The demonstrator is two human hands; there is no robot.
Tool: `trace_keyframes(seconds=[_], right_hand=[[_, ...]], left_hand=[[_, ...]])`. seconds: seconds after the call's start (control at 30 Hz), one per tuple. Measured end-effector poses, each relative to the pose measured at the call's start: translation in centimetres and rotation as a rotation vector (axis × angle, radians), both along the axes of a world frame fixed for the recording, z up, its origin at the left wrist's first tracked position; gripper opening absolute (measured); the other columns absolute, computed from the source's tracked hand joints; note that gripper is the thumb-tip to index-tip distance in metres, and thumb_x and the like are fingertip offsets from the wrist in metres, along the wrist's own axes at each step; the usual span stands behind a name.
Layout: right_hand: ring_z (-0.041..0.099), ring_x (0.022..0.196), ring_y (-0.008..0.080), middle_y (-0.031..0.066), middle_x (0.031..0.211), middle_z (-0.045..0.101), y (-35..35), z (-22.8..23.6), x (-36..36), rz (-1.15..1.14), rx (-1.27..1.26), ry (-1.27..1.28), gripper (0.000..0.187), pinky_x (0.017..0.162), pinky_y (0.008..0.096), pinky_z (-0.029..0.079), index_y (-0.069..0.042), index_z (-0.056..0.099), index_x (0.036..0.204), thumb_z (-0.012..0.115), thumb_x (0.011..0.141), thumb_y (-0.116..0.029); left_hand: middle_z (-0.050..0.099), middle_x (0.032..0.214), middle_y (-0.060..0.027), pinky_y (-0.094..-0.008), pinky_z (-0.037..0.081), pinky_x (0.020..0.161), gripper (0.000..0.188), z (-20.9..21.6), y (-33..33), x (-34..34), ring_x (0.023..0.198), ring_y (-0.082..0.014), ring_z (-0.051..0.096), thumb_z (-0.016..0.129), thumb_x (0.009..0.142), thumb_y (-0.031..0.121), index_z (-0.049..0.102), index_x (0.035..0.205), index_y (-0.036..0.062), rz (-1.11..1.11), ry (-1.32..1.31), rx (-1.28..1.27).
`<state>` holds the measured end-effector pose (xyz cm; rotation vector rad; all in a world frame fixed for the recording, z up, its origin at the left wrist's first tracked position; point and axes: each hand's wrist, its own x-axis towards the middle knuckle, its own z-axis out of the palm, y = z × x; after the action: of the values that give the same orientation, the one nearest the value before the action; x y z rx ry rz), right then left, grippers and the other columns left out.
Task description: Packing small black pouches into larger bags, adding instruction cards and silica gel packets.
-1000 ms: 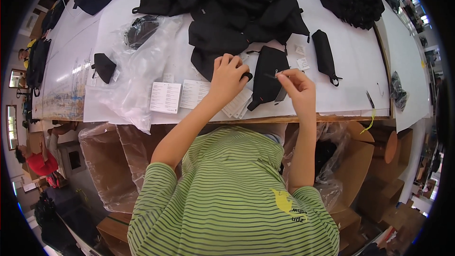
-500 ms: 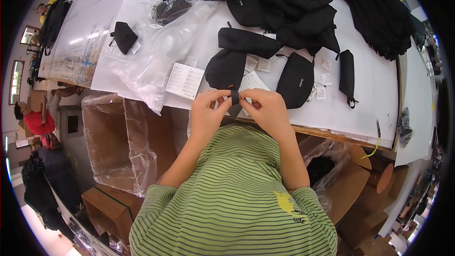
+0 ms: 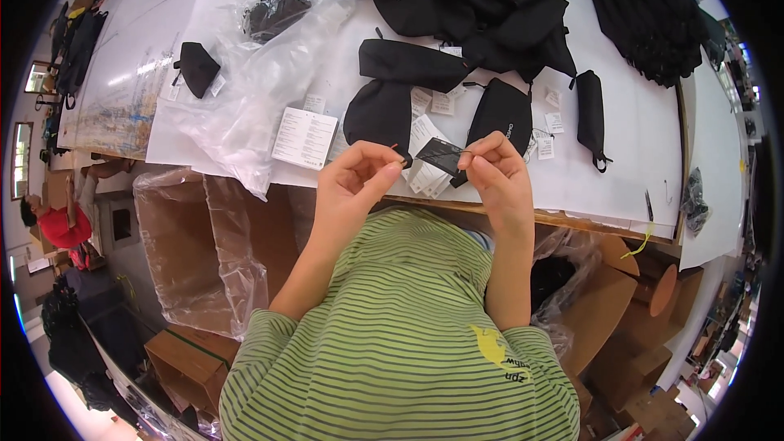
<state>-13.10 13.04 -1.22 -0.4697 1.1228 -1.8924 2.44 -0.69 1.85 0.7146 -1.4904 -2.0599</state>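
At the table's near edge my left hand (image 3: 356, 180) pinches a small dark strap end with a bit of red at it. That strap lies against the near end of a rounded black fabric pouch (image 3: 376, 117). My right hand (image 3: 501, 173) is closed on the corner or thin string of a black rectangular hang tag (image 3: 441, 154), which tilts between my hands. Beneath the tag lie white printed paper tags (image 3: 420, 132). Just past my right hand rests another black pouch (image 3: 500, 112). Exactly how the tag's string runs is too fine to make out.
A stack of white printed cards (image 3: 304, 139) and a clear plastic bag (image 3: 237, 106) lie to the left. Black pouches (image 3: 498, 41) pile up at the back. Small scissors (image 3: 648, 205) lie near the right corner. A plastic-lined carton (image 3: 184, 245) stands below the edge.
My hands have moved apart from a bent dark strap they both held. The black tag now shows flat beside my right hand, which has shifted right.
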Motion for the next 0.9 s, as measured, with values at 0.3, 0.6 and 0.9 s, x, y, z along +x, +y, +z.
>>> trace_keyframes(seconds=[0.3,0.6,0.9], right_hand=[[0.048,0.058,0.0049,0.0073,0.075,0.063,-1.0,0.6,2.5,-0.034,-0.042,0.106,0.012,0.052,0.0181,0.035,-0.002,0.054,0.105,0.052,0.094,-0.008],[0.05,0.066,0.0171,0.0036,0.073,0.056,-1.7,0.2,2.4,0.045,0.389,0.974,0.011,0.06,0.0291,0.042,-0.005,0.066,0.088,0.067,0.081,-0.014],[0.051,0.063,0.0157,0.0045,0.07,0.054,-1.7,-0.3,2.6,0.075,0.411,0.982,0.015,0.058,0.0275,0.041,-0.002,0.06,0.08,0.068,0.081,-0.015]], left_hand=[[0.033,0.058,0.011,-0.0174,0.019,0.049,0.008,1.0,1.0,-0.7,0.053,0.0011,0.026,0.071,0.079,0.005,0.068,0.086,0.0028,-0.117,-0.165,-0.235],[0.033,0.057,0.0117,-0.0186,0.015,0.048,0.009,0.7,0.4,-0.3,0.052,0.0017,0.024,0.071,0.079,0.006,0.069,0.087,0.0027,-0.05,-0.154,-0.219],[0.035,0.057,0.0118,-0.0184,0.015,0.048,0.01,0.5,0.3,-0.4,0.052,0.0023,0.025,0.071,0.08,0.006,0.068,0.088,0.0016,-0.044,-0.163,-0.222]])
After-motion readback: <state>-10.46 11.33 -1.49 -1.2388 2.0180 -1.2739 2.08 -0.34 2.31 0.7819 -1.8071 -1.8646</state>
